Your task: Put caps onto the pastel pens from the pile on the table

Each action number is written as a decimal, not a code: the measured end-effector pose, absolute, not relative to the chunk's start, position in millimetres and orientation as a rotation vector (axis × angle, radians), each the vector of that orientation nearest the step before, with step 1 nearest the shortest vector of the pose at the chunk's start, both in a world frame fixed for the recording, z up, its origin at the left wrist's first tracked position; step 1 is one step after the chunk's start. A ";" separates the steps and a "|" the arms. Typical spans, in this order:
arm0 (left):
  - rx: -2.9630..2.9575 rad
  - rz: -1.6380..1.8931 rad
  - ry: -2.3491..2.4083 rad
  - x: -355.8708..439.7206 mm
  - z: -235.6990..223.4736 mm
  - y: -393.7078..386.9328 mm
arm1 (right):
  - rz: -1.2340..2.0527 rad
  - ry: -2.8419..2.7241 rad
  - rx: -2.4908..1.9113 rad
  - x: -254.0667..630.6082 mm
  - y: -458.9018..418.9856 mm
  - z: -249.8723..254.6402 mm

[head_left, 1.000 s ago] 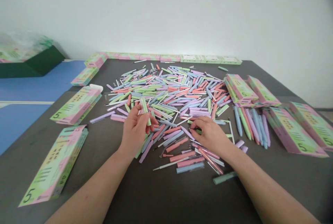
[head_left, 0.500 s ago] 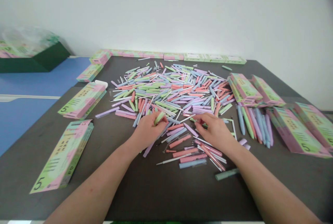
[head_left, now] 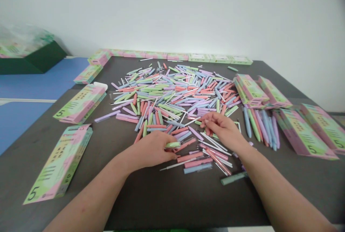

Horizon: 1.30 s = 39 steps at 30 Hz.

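A dark worktop (head_left: 183, 203) fills the lower view. Beyond its left side lies a blue surface (head_left: 27, 84) carrying a dark green box (head_left: 35, 63) with clear plastic heaped on it. Flat cartons in pastel green and pink, printed with a 5, lie around the edges: a row (head_left: 172, 56) along the far side, a stack (head_left: 250, 90) and others (head_left: 304, 133) at right, and a single carton (head_left: 58, 163) at front left.

The middle holds a loose heap of pastel pens (head_left: 172, 99) in pink, lilac, blue, green and coral, mixed with thin white refills (head_left: 185, 162). A neater group of pens (head_left: 261, 129) lies side by side at right, near the stack.

The left hand (head_left: 147, 149) rests low at the heap's near edge, its fingers (head_left: 168, 154) closed around a green pen barrel (head_left: 172, 145). The right hand (head_left: 222, 129) sits at the heap's right edge, its fingers (head_left: 206, 119) curled narrow; whether they pinch anything small, I cannot tell.

The pens look light, stiff and smooth, likely to roll and slip over one another, so a pinch around the middle of the barrel seems the surest hold.
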<state>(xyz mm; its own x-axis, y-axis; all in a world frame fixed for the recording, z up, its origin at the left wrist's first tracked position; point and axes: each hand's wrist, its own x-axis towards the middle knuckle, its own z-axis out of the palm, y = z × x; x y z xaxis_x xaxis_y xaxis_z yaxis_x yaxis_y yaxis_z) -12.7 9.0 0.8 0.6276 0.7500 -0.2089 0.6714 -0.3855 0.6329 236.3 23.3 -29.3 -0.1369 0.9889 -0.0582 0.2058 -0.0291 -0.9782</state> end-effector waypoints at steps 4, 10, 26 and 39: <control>2.223 0.075 1.070 -10.4 -1.7 8.1 | 1.341 -1.396 -1.247 236.6 23.1 -27.4; 2.314 0.027 1.021 -5.8 -8.1 9.3 | 1.382 -1.342 -1.201 239.1 22.8 -24.9; 2.082 0.542 1.398 -7.2 -14.1 15.1 | 1.183 -0.972 -1.218 252.3 33.6 -13.0; 1.897 0.627 1.463 -1.6 -9.2 13.7 | 1.051 -1.407 -1.528 249.5 57.0 -0.4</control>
